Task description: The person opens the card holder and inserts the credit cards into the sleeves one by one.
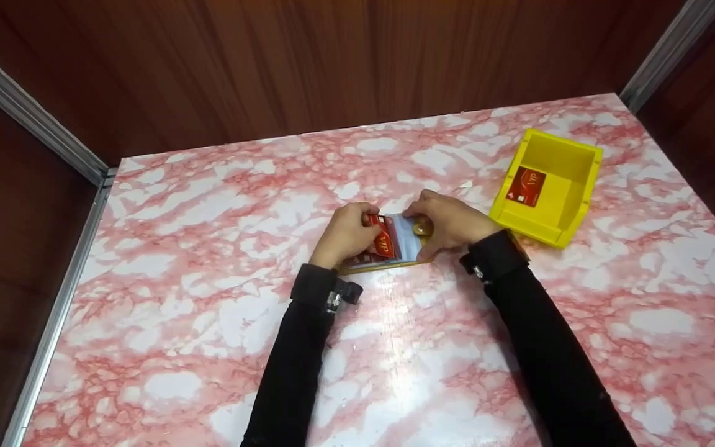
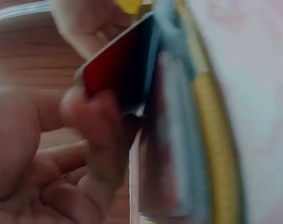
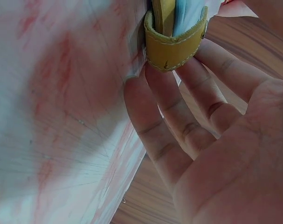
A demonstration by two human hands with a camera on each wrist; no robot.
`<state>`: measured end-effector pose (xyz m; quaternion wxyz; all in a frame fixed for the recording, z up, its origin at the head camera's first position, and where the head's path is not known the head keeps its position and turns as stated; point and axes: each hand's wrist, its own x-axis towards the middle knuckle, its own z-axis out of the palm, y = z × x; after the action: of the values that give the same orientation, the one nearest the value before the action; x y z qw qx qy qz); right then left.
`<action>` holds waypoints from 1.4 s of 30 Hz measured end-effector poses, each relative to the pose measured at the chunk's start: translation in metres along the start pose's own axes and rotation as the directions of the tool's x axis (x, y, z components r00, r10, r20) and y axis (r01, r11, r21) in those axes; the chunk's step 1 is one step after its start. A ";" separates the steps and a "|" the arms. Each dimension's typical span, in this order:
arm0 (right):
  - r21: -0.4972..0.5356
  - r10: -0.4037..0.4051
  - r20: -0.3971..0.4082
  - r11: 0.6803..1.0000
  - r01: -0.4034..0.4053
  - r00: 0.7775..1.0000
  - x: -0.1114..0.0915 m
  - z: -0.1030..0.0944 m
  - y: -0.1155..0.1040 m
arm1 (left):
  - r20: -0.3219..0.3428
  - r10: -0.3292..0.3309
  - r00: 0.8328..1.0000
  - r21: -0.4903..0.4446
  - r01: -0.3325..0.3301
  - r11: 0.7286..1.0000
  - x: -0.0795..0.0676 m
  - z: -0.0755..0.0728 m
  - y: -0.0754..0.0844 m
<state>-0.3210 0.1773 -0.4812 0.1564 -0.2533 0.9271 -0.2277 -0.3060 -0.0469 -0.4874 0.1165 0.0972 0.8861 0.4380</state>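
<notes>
My left hand (image 1: 348,234) pinches a red card (image 1: 385,242) with gold "VIP" lettering, thumb and fingers at its left side. The card lies over the clear plastic sleeves (image 1: 409,243) of a yellow card holder (image 1: 388,267), which rests open on the table. In the left wrist view the red card (image 2: 111,63) stands at an angle from the stacked sleeves and is blurred. My right hand (image 1: 454,220) grips the holder's right end, thumb and fingers on opposite edges. Its fingers surround the yellow strap (image 3: 171,51) with a stitched edge and a snap.
To the right stands a yellow plastic bin (image 1: 562,239) with another red VIP card (image 1: 526,186) inside, close to my right wrist. The table (image 1: 177,335) has a red and white marbled top. Brown wood-grain panels (image 1: 308,68) rise behind it and at both sides.
</notes>
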 end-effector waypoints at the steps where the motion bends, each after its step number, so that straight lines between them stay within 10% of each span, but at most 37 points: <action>1: -0.001 0.001 -0.001 1.000 -0.001 1.000 0.000 0.000 0.000 | 0.024 -0.012 1.000 -0.022 0.012 1.000 -0.001 -0.001 0.000; 31: -0.027 -0.013 -0.008 1.000 0.013 1.000 0.003 -0.001 0.000 | -0.082 0.009 0.997 0.073 -0.003 0.997 -0.003 0.016 0.009; 42: -0.015 -0.004 -0.004 1.000 0.004 1.000 0.002 -0.002 0.000 | -0.013 -0.047 0.999 -0.127 0.045 0.991 -0.002 0.020 0.007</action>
<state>-0.3231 0.1764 -0.4799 0.1519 -0.2558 0.9287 -0.2215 -0.2979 -0.0286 -0.4931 0.1253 0.0655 0.8595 0.4912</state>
